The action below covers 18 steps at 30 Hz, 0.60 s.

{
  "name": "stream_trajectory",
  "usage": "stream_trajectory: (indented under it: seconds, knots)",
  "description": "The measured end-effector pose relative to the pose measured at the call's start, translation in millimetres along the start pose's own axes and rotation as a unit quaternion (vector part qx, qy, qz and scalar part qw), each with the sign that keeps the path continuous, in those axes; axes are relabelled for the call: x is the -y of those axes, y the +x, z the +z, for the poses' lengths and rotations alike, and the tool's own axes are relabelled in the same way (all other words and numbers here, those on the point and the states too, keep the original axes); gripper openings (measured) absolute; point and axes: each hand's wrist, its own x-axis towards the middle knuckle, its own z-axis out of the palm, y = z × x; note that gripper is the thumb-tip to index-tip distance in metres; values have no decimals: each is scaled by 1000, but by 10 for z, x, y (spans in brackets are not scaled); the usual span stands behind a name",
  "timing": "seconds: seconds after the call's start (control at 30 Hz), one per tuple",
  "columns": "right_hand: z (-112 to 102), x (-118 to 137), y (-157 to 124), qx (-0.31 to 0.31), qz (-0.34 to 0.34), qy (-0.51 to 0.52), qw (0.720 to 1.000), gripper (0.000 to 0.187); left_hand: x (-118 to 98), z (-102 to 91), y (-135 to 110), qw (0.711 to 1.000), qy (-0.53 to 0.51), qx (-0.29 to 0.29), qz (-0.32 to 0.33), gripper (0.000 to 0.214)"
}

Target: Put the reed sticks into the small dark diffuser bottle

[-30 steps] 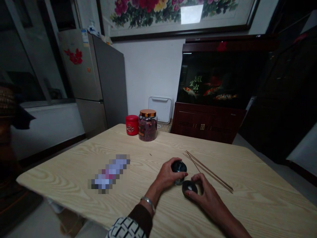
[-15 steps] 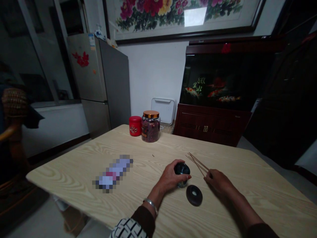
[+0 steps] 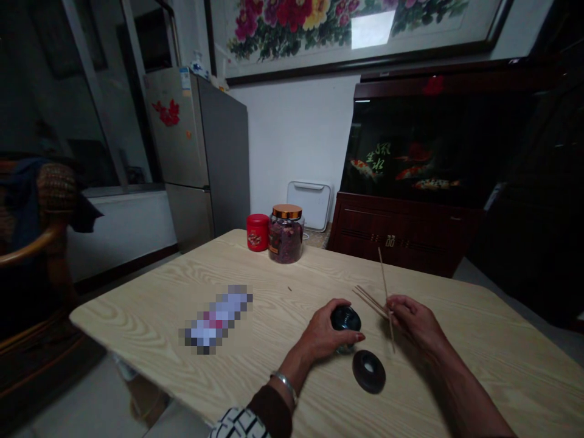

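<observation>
My left hand (image 3: 326, 336) is wrapped round a small dark round pot (image 3: 345, 319) standing on the wooden table (image 3: 150, 316). The pot's dark lid (image 3: 368, 370) lies flat on the table just in front of it. My right hand (image 3: 415, 323) pinches one thin stick (image 3: 384, 285), raised and tilted nearly upright. A few more thin sticks (image 3: 368, 298) lie on the table beside that hand.
A glass jar with a gold lid (image 3: 286, 233) and a red tin (image 3: 257, 232) stand at the table's far edge. A blurred flat package (image 3: 218, 318) lies at the left. A fridge (image 3: 201, 152), a fish tank (image 3: 410, 152) and a wooden chair (image 3: 31, 255) surround the table.
My right hand let go of the lid, moved right to the sticks and lifted one off the table. My left hand stays on the pot. The camera view has shifted left.
</observation>
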Motion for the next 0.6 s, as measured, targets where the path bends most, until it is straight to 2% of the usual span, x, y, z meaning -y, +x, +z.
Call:
stream_trajectory:
  seconds: [0.1,0.17,0.23,0.37,0.6]
  knots:
    - [88,186,63,-18,-5,127,992,47,-23,0,-7,1000,12,0,-9,79]
    - [161,280,84,-33,-7,215,976,46,-29,1,-5,1000,15,-3,-11,83]
    - [245,339,76,-40,-6,252,967,42,-23,3,-1,1000,11,-8,-9,85]
    - [395,396,1,-45,-18,211,976,39,-1,13,9,1000,15,-9,-4,77]
    - [497,519,-133,-60,-96,70,991,43,5,16,19,1000,13,-5,-16,72]
